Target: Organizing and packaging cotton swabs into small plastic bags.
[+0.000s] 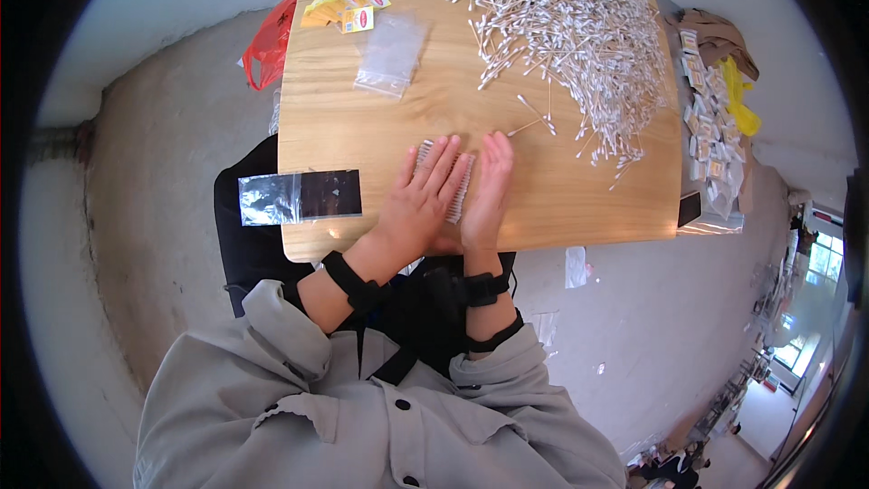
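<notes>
Near the table's front edge, a row of cotton swabs (460, 192) lies side by side under and between my hands. My left hand (412, 213) rests flat on top of the row with its fingers stretched out, hiding part of it. On the row's right side stands my right hand (487, 195), turned on its edge with fingers straight and palm facing the swabs. Its thumb is partly hidden by the left hand. A large loose heap of cotton swabs (579, 27) covers the table's far right, and a few stray swabs (536, 118) lie nearer my right hand.
Flat clear plastic bags (391, 54) and yellow printed cards (358, 20) lie at the far left of the wooden table (434, 109). A shiny pouch with a black panel (330, 194) overhangs the left edge. Past the right edge are small packs (704, 140); a red bag (272, 43) hangs left.
</notes>
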`<state>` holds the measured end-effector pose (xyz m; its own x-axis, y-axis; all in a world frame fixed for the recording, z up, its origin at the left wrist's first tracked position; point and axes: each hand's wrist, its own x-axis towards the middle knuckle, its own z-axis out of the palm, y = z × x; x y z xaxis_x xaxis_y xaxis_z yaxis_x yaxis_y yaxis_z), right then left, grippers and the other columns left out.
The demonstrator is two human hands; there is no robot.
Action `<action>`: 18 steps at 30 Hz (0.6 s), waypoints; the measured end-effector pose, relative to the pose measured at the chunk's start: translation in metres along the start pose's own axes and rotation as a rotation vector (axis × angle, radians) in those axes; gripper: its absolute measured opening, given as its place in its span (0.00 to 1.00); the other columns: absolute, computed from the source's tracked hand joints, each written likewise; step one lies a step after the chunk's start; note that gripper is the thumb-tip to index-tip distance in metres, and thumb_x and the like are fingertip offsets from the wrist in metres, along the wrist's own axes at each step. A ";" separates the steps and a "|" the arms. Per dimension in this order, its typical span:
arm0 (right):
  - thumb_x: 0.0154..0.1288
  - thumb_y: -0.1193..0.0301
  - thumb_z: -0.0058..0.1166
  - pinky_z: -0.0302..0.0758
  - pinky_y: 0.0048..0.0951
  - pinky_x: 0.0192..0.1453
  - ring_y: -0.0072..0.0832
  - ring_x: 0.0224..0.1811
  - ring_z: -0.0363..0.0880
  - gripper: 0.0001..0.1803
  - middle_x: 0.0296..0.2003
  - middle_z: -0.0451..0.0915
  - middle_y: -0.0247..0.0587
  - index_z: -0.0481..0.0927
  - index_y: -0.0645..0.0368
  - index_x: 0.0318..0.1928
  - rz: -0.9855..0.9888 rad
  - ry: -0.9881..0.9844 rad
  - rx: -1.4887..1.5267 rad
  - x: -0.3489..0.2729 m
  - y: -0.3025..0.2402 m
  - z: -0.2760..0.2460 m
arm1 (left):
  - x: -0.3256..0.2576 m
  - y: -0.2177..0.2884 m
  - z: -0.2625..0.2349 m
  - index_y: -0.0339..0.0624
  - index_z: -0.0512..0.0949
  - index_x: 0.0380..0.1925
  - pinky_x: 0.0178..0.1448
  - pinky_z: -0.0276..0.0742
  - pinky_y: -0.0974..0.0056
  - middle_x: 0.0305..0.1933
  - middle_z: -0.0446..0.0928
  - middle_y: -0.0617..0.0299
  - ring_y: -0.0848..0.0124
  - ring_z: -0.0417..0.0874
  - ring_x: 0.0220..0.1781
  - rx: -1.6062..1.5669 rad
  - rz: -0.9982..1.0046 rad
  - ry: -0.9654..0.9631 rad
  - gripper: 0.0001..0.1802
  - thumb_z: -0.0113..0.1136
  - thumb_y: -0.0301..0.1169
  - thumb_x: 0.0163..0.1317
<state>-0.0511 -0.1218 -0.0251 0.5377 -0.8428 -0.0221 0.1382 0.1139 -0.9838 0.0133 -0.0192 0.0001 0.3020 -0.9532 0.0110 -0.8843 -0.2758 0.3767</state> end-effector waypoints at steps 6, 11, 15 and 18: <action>0.60 0.74 0.55 0.71 0.34 0.52 0.38 0.50 0.71 0.26 0.48 0.68 0.50 0.69 0.61 0.60 -0.167 0.232 -0.706 0.059 -0.004 -0.057 | 0.001 0.001 -0.005 0.32 0.49 0.71 0.79 0.39 0.51 0.77 0.45 0.46 0.55 0.44 0.79 0.030 -0.021 -0.081 0.72 0.69 0.65 0.31; 0.56 0.74 0.59 0.75 0.31 0.46 0.36 0.41 0.76 0.16 0.39 0.74 0.47 0.78 0.58 0.47 -0.314 0.084 -1.075 0.098 -0.009 -0.086 | 0.001 0.002 -0.003 0.32 0.50 0.70 0.78 0.39 0.51 0.76 0.46 0.45 0.53 0.46 0.79 -0.031 -0.027 -0.048 0.72 0.71 0.63 0.29; 0.57 0.74 0.60 0.77 0.29 0.40 0.33 0.33 0.79 0.08 0.31 0.80 0.41 0.80 0.60 0.38 -0.109 -0.131 -1.023 0.096 -0.019 -0.068 | 0.000 0.000 -0.003 0.32 0.50 0.70 0.79 0.39 0.52 0.76 0.46 0.44 0.53 0.45 0.79 -0.017 -0.030 -0.053 0.72 0.71 0.63 0.30; 0.60 0.74 0.59 0.76 0.29 0.38 0.30 0.33 0.79 0.08 0.33 0.81 0.42 0.79 0.59 0.41 -0.045 -0.276 -0.846 0.087 -0.015 -0.047 | -0.001 0.000 -0.004 0.32 0.49 0.70 0.79 0.39 0.52 0.76 0.46 0.45 0.54 0.45 0.79 -0.034 -0.030 -0.045 0.72 0.71 0.63 0.30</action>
<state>-0.0457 -0.2216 -0.0208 0.7430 -0.6679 -0.0437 -0.4373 -0.4350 -0.7871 0.0142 -0.0180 0.0036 0.3109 -0.9495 -0.0425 -0.8624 -0.3006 0.4073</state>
